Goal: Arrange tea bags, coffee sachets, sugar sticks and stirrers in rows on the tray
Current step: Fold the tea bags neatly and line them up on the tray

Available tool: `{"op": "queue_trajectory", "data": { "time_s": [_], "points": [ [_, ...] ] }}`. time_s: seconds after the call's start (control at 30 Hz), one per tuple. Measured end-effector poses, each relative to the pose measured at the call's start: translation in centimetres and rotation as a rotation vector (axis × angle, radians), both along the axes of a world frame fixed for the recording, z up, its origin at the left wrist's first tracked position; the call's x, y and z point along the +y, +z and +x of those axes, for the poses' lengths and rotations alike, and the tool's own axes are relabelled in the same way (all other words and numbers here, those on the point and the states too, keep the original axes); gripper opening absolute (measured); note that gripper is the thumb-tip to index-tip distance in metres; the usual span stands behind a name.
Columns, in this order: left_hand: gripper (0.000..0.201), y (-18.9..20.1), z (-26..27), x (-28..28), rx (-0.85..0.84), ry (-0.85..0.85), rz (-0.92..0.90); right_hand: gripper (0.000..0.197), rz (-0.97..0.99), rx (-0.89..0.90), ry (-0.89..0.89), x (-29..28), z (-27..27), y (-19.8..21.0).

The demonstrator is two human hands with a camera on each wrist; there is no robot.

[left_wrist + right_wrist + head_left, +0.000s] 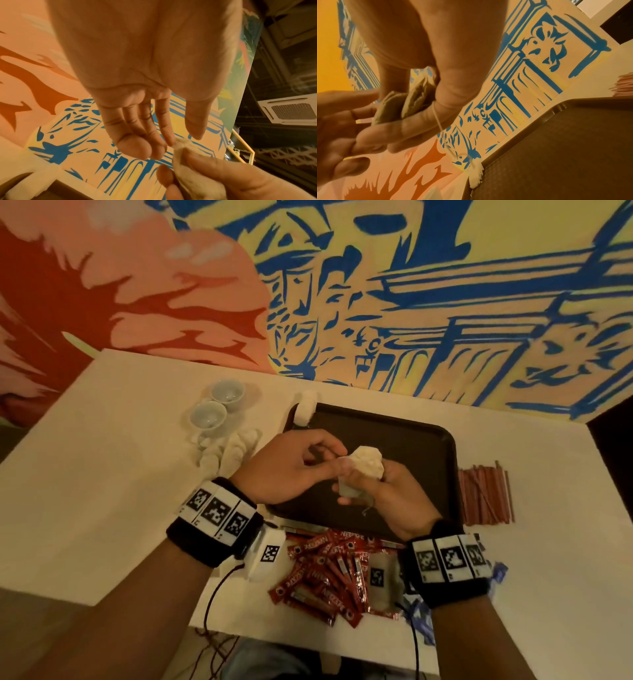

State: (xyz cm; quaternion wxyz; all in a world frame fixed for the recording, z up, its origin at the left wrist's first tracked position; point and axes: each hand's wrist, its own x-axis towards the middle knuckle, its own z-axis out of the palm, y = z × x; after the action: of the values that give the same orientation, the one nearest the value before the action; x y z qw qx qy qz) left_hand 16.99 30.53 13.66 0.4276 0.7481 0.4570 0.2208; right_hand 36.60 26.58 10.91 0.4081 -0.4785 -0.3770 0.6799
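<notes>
Red coffee sachets (329,573) heaped at the desk's (102,474) near edge read "NESCAFE"; nothing else is legible. Over the dark tray (421,446) the right hand (394,501) has its fingers (412,125) curled around a small bunch of tea bags (368,465), top end pointing up and away, a string (437,119) dangling below. The left hand (291,470) reaches in, fingers (137,135) loosely bent, fingertips at the bunch's edge; whether they pinch it I cannot tell. One tea bag (306,409) lies lengthwise over the tray's far left corner. More white bags (233,450) lie left, beside two cups (217,405). Red stirrers (484,494) lie bundled right of the tray, long axis toward the wall. Blue wrappers (423,618) peek out under the right wrist.
</notes>
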Motion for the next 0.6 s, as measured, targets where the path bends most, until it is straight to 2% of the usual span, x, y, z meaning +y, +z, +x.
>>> {"op": "queue_trajectory", "data": {
  "time_s": [0.2, 0.37, 0.53, 0.6],
  "points": [
    [0.011, 1.0, 0.0, -2.4, -0.054, 0.034, 0.059, 0.033, 0.032, 0.019, 0.052, -2.7, -0.3, 1.1],
    [0.010, 2.6, -0.2, -3.5, -0.146, 0.089, 0.017, 0.039, -0.001, 0.087, -0.138, -4.8, 0.3, 1.8],
    [0.010, 3.7, -0.4, -4.5, -0.182, 0.093, -0.013, 0.030, -0.058, 0.025, -0.290, -6.0, 1.4, 1.9],
    [0.011, 3.9, -0.4, -4.8, -0.184, 0.088, -0.024, 0.029, -0.087, -0.074, -0.292, -6.2, 2.0, 2.1]
  ]
}}
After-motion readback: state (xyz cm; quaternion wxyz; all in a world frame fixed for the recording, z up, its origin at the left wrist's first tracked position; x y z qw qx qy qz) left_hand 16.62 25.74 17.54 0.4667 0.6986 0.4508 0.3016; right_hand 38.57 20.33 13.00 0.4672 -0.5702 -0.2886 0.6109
